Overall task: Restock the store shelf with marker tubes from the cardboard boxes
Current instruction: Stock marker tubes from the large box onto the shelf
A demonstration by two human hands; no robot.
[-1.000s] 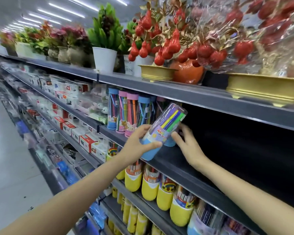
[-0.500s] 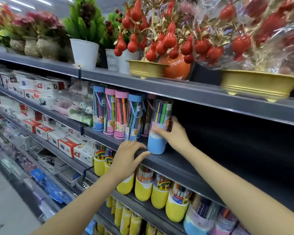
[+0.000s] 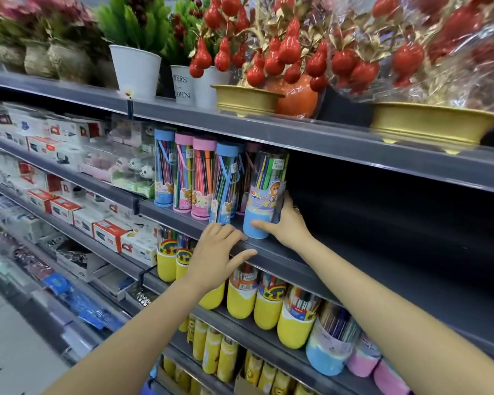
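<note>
Right forearm extended up from lower right toward the middle shelf (image 3: 340,269); right hand (image 3: 285,223) wrapped round the lower part of a marker tube (image 3: 264,195), thumb across the pale blue base at the front, remaining fingers curled behind the clear wall. Tube upright, base on the shelf board near its front edge, at the right-hand end of the row of marker tubes (image 3: 194,178) with blue and pink caps, just beside the nearest blue-capped one; dark bare shelf to its right. Left forearm raised from lower left; left hand (image 3: 220,255) palm down at the shelf's front lip, fingers lightly bent and spread, fingertips resting on the edge just left of the held tube, thumb stretched out along the lip, nothing grasped. Upper shelf (image 3: 297,132) with white pots (image 3: 136,71) of green foliage and gold bowls (image 3: 244,99) of red ornamental fruit under clear wrap. Lower shelf with yellow-based tubes (image 3: 268,306), then blue and pink ones further right. Boxed stationery (image 3: 109,232) on the shelves to the left.
</note>
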